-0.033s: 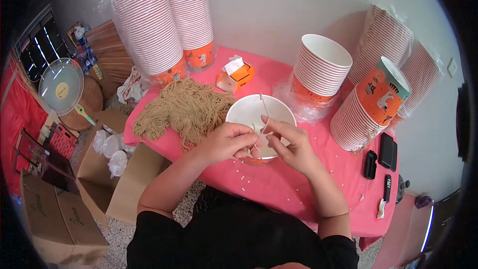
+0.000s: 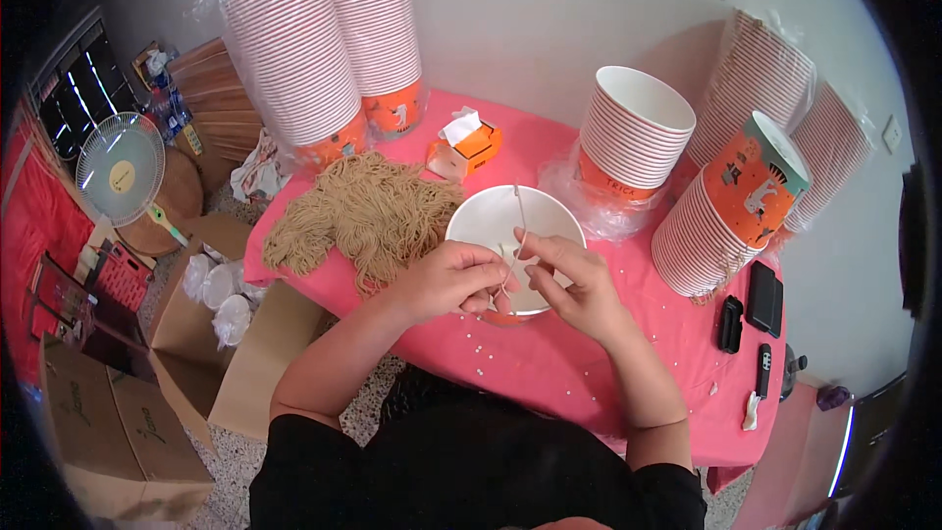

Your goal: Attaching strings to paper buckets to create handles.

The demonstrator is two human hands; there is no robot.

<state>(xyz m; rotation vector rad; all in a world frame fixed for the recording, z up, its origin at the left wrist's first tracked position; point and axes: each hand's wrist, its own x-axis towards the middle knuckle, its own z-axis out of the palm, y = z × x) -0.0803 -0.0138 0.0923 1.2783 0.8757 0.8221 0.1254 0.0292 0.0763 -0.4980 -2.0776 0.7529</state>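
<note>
A white-lined paper bucket (image 2: 475, 219) stands in front of me on the pink-covered table. A thin pale cord (image 2: 518, 204) runs from its far rim down to my fingers above the near side. My left hand (image 2: 453, 280) is closed, the cord pinched at its fingertips. The index finger and thumb of my right hand (image 2: 581, 287) are bent round the same cord, just right of the left fingertips. Just left of the bucket lies a heap of tan cords (image 2: 363, 211).
Nested buckets (image 2: 633, 132) stand behind to the right, with another stack (image 2: 692, 250) nearer. Wrapped stacks (image 2: 294, 49) rise at the back left. An orange tissue box (image 2: 476, 149) sits beyond the cords. White bits dot the pink cloth (image 2: 549, 402). An open cardboard box (image 2: 255, 373) is at left.
</note>
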